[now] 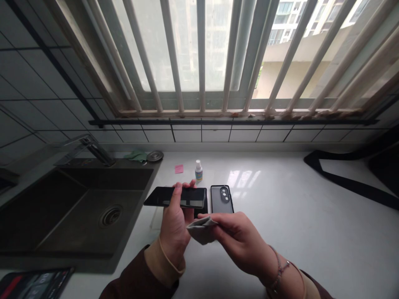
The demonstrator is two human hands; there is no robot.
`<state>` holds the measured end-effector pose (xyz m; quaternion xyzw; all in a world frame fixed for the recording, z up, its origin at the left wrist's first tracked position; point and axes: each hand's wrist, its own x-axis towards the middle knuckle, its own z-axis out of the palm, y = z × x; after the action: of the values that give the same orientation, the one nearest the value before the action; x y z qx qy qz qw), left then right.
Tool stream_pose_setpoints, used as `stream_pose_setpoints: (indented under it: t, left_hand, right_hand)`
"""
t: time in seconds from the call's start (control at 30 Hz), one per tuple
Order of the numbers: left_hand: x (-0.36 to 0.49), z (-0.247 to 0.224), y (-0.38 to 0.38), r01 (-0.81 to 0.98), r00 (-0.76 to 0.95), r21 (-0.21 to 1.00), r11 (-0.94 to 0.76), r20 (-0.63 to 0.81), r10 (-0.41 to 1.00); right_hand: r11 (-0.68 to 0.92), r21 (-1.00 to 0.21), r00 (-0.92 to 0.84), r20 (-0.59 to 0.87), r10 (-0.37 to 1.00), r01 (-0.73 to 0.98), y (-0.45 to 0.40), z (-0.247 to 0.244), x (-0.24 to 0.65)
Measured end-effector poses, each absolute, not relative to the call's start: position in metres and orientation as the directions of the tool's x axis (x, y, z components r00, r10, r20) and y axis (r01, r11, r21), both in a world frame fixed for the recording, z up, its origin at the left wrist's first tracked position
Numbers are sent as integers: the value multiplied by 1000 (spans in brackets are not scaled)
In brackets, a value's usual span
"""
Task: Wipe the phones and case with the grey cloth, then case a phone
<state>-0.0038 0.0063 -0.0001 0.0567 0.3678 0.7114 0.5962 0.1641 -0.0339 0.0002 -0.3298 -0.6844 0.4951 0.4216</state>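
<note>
My left hand (177, 218) is closed around a black smartphone (190, 198), thumb across its dark glossy face and fingers behind the far edge. My right hand (240, 238) pinches a folded grey cloth (202, 233) between thumb and fingers, a little nearer to me than the phone and apart from it. Beyond the right hand, a dark phone case (220, 200) with a camera cutout lies on the counter. A small spray bottle (198, 171) with a white cap stands behind the phone. Something black and flat is partly hidden under the phone.
To the left is a dark sink (71, 222) with a chrome faucet (95, 149). Behind it lie a green cloth (136, 156) and a round metal strainer (155, 156). A pink paper square (178, 169) rests near the bottle. A black strap (352, 182) lies at the right; a lit screen (37, 284) sits lower left.
</note>
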Motion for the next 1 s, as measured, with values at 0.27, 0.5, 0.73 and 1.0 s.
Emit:
stream_pose_setpoints:
  t: [0.27, 0.5, 0.73, 1.0]
  left_hand:
    - [-2, 0, 5, -873, -124, 485, 42, -305, 944]
    - [-4, -3, 8, -839, -183, 543, 14, -307, 934]
    - [-1, -2, 2, -771, 52, 601, 213, -274, 960]
    - [4, -12, -7, -451, 255, 811, 372, -283, 925]
  right_hand:
    - [55, -984, 17, 53, 998, -168, -11, -14, 171]
    - [310, -951, -302, 294, 907, 7, -33, -2, 167]
    - [185, -936, -172, 244, 954, -300, -29, -12, 175]
    - [104, -979, -244, 146, 959, -176, -16, -6, 169]
